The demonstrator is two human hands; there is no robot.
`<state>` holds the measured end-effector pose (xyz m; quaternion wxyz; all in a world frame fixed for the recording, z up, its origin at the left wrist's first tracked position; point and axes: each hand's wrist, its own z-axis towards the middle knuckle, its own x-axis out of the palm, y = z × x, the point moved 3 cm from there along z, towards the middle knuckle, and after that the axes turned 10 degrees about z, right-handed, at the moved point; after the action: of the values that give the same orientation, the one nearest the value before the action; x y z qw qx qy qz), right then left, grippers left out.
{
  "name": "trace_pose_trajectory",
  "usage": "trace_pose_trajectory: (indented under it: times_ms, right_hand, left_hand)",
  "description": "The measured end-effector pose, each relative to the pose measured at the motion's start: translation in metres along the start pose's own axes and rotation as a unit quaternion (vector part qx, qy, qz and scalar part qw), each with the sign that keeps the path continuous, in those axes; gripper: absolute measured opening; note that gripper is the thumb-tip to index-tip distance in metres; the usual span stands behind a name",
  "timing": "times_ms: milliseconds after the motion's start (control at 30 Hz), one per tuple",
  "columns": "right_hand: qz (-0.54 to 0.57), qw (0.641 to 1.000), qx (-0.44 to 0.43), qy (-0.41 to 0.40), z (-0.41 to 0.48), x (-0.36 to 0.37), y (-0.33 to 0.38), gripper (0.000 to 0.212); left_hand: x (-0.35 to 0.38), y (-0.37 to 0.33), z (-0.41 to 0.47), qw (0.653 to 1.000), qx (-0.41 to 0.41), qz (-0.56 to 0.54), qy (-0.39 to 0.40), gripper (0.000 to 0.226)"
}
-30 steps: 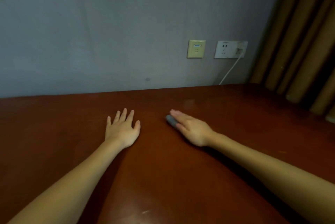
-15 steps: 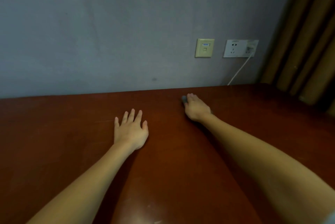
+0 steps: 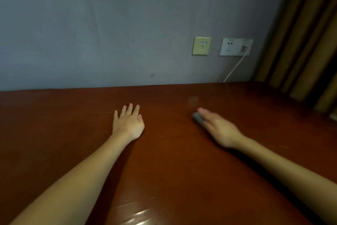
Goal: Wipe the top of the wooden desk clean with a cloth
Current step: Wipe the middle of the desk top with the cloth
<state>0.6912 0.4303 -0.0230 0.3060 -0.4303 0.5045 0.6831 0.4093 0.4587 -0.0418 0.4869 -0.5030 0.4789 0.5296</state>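
The dark reddish wooden desk (image 3: 173,166) fills the lower half of the head view. My right hand (image 3: 219,129) lies flat on it right of centre, blurred by motion, pressing a small grey cloth (image 3: 198,118) under its fingers; only the cloth's far end shows past the fingertips. My left hand (image 3: 128,123) rests palm down on the desk left of centre, fingers spread, holding nothing.
A grey wall (image 3: 109,33) rises directly behind the desk's far edge. It carries a yellowish data socket (image 3: 201,45) and a white power outlet (image 3: 236,47) with a white cable (image 3: 235,68) running down behind the desk. Brown curtains (image 3: 306,42) hang at the right.
My right hand with the cloth slid away to the desk's far edge, then came back toward me and to the right. My left hand stayed planted.
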Motion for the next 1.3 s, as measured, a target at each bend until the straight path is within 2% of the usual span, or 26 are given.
trace_pose_trajectory:
  times_ms: [67,133,267,433,633,700,800,933,1033,1133,1200,1300]
  right_hand:
    - [-0.005,0.993,0.113,-0.046,0.004,-0.024,-0.043,0.049]
    - [-0.016,0.978,0.19,-0.084,0.017,-0.034,-0.067,0.051]
    - [-0.035,0.97,0.219,-0.102,0.06,-0.018,-0.052,0.051]
    - [-0.03,0.989,0.129,-0.069,0.081,0.022,0.021,0.051]
    - [-0.05,0.996,-0.072,0.008,0.015,0.062,0.122,0.054]
    - [-0.043,0.99,-0.13,0.028,-0.022,0.062,0.131,0.054]
    - [-0.031,0.986,-0.156,0.049,-0.071,0.044,0.115,0.054]
    - [-0.037,0.995,-0.087,0.04,-0.096,0.014,0.065,0.053]
    - [-0.025,0.999,0.029,0.018,-0.081,-0.007,0.02,0.052]
    - [-0.017,0.989,0.14,-0.048,-0.049,-0.016,-0.009,0.052]
    - [-0.024,0.98,0.183,-0.074,-0.033,-0.01,-0.006,0.053]
    - [-0.022,0.981,0.174,-0.085,-0.024,0.012,0.032,0.053]
  left_hand:
    - [0.0,0.0,0.0,1.0,-0.001,0.001,-0.003,0.053]
    - [0.0,-0.001,0.0,1.0,-0.003,0.004,-0.005,0.053]
    - [0.0,-0.002,-0.004,1.0,-0.008,-0.001,-0.005,0.053]
    - [0.001,-0.002,-0.014,1.0,-0.007,-0.003,-0.007,0.053]
    - [0.0,-0.003,-0.028,1.0,-0.004,-0.008,-0.006,0.053]
    - [0.0,-0.003,-0.034,1.0,0.001,-0.007,-0.009,0.053]
    - [-0.001,-0.002,-0.044,1.0,0.014,-0.008,-0.004,0.053]
    - [-0.002,-0.001,-0.057,1.0,0.024,-0.005,-0.002,0.053]
    - [-0.002,-0.001,-0.073,1.0,0.029,-0.004,0.0,0.053]
    - [-0.003,-0.001,-0.096,0.999,0.036,-0.005,-0.004,0.053]
    - [-0.003,0.0,-0.114,0.999,0.038,-0.005,-0.004,0.053]
    - [-0.003,0.0,-0.143,0.999,0.04,-0.006,-0.005,0.053]
